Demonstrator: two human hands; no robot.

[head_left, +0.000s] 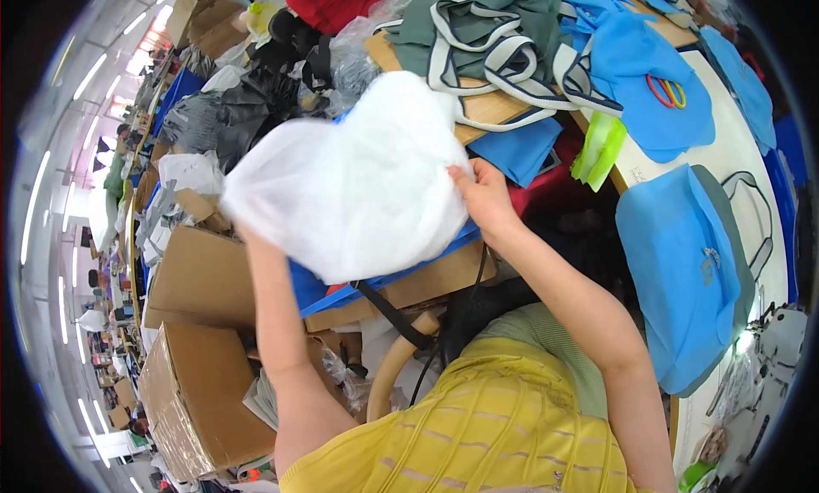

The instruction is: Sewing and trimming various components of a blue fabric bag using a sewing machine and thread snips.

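A white, soft piece of fabric [341,177], thin and slightly see-through at its left, is spread in front of me above a blue bin [320,301]. My right hand [486,199] pinches its right edge between thumb and fingers. On the other side, my left forearm [277,322] reaches up under the fabric's lower left corner. That hand's fingers are hidden behind the cloth, whose left part is blurred. Beyond the fabric, green cloth with white-and-navy straps [503,41] lies heaped on a wooden board.
Light blue fabric pieces [661,92] and a blue bag piece [678,271] lie on the white table [640,165] at right. A sewing machine [781,339] stands there. Open cardboard boxes [205,391] are at left, with black plastic bags [239,118] beyond.
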